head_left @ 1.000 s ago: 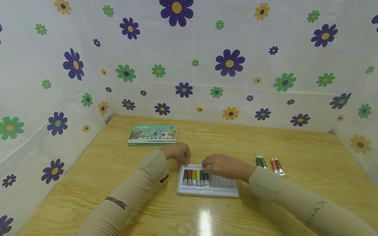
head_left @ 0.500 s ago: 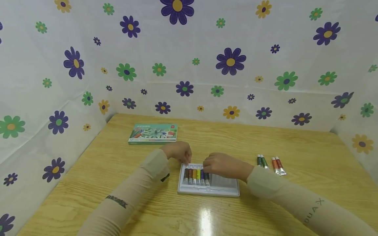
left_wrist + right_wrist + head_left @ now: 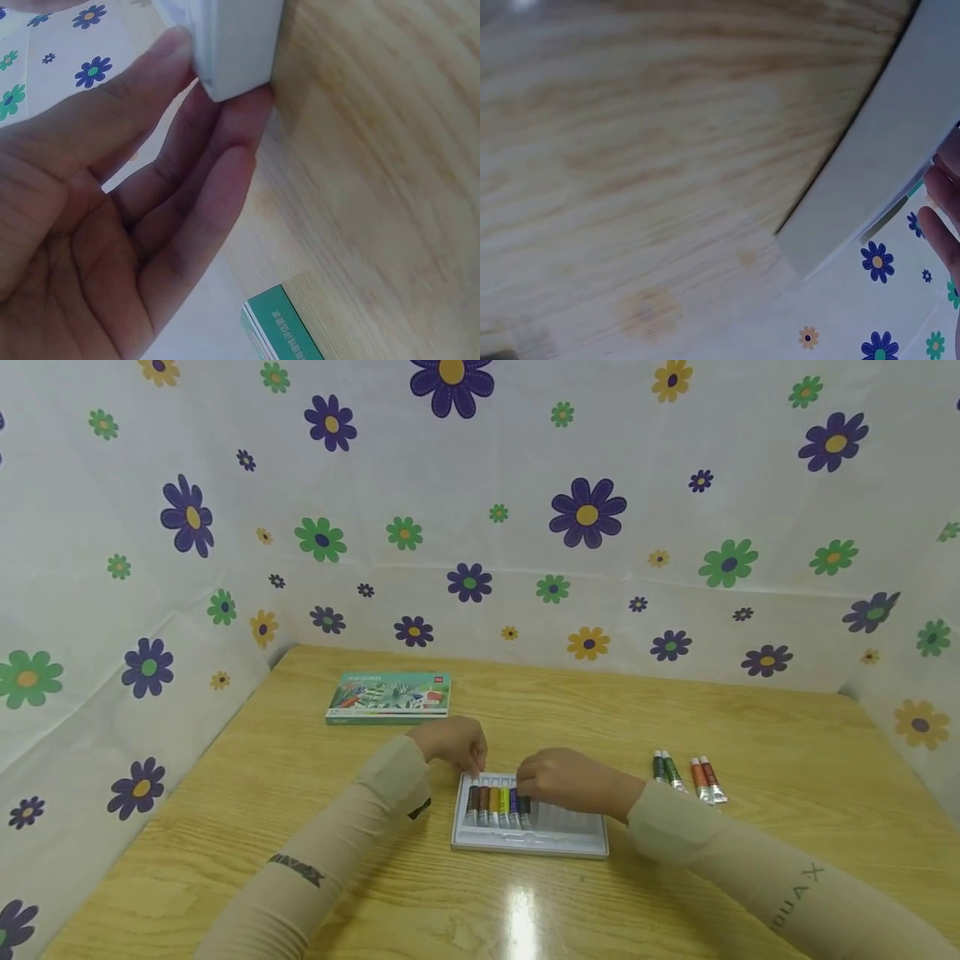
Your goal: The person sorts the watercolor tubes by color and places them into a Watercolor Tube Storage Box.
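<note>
A white plastic tray lies on the table, with several paint tubes side by side in its left slots: browns, ochre, yellow-green, purple and a dark one. My left hand holds the tray's far left corner between thumb and fingers; the left wrist view shows the tray's white corner in that grip. My right hand is over the tray's middle, its bent fingers at the cap end of the dark paint tube. Its fingertips are mostly hidden in the head view. In the right wrist view, fingers show beyond the tray's side.
Two green paint tubes and, beside them, an orange and a red tube lie on the wooden table to the right. A green illustrated box is at the back left. Flower-printed cloth surrounds the table.
Both hands stay almost where they were, at the tray's far edge and the dark tube. The whole head view has shifted slightly. The tubes and box have not visibly moved.
</note>
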### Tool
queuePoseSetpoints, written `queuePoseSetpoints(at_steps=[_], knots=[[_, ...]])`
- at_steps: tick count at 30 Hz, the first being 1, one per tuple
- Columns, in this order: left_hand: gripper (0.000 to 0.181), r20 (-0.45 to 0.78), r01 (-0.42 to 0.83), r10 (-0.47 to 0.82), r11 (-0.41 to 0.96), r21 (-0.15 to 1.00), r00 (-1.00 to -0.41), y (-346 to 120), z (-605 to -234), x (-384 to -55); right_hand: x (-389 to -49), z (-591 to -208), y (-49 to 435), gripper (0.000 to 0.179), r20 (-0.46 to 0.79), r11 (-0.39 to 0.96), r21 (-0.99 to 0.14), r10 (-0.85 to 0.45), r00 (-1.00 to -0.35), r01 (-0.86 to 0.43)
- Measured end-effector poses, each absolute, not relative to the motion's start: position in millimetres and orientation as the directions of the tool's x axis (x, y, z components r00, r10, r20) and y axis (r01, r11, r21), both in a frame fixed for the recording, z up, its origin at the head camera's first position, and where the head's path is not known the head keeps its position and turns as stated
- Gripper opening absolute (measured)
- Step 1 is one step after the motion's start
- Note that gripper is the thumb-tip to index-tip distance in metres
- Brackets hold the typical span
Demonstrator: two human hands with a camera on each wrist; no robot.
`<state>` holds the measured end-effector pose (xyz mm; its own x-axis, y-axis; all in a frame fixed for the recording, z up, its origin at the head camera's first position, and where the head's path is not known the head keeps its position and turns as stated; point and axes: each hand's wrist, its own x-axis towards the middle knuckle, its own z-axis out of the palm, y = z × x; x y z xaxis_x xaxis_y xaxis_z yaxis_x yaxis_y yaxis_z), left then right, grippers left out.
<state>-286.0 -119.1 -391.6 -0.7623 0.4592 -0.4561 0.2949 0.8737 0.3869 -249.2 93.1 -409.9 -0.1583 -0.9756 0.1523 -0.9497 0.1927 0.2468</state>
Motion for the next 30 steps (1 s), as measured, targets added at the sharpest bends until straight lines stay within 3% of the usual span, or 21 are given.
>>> queuePoseSetpoints(at_steps=[14,24,30], knots=[[0.007,-0.449,0.316,0.471,0.87,0.377,-0.76,-117.8,-390.2,-283.9,-239.5,-387.6,123.9,0.022,0.166,0.248,0.209,-0.962,-0.215,-0.946],[0.005,-0.456,0.316,0.459,0.879,0.357,-0.762,-116.3,-386.4,-282.9,-234.8,-370.2,182.3,0.032,0.296,0.326,0.256,-0.923,-0.247,-0.91],[0.004,-0.458,0.319,0.457,0.882,0.348,-0.763,-116.2,-386.5,-282.4,-229.3,-371.9,221.7,0.04,0.311,0.367,0.238,-0.906,-0.288,-0.899]])
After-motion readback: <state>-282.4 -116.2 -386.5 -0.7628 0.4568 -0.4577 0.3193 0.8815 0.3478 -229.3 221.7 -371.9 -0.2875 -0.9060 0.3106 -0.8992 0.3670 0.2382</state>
